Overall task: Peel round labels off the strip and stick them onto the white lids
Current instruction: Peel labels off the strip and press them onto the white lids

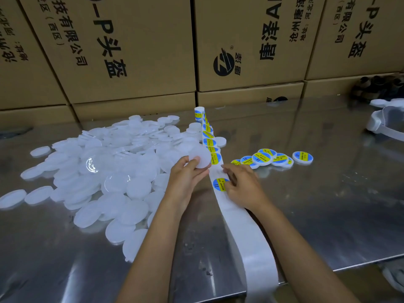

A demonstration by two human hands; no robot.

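Observation:
My left hand (188, 173) grips a plain white lid (200, 157) just left of the label strip (238, 217). The strip runs from a roll (199, 113) at the back, past my hands, and over the table's front edge. Blue and yellow round labels sit on its far part. My right hand (239, 184) pinches the edge of one round label (219, 184) on the strip. A big heap of bare white lids (113, 169) spreads to the left. Several labelled lids (269, 159) lie to the right.
The steel table (328, 193) ends at a front edge at lower right. Stacked cardboard boxes (135, 51) wall off the back. White plastic parts (384, 121) and dark objects (378, 86) sit at the far right.

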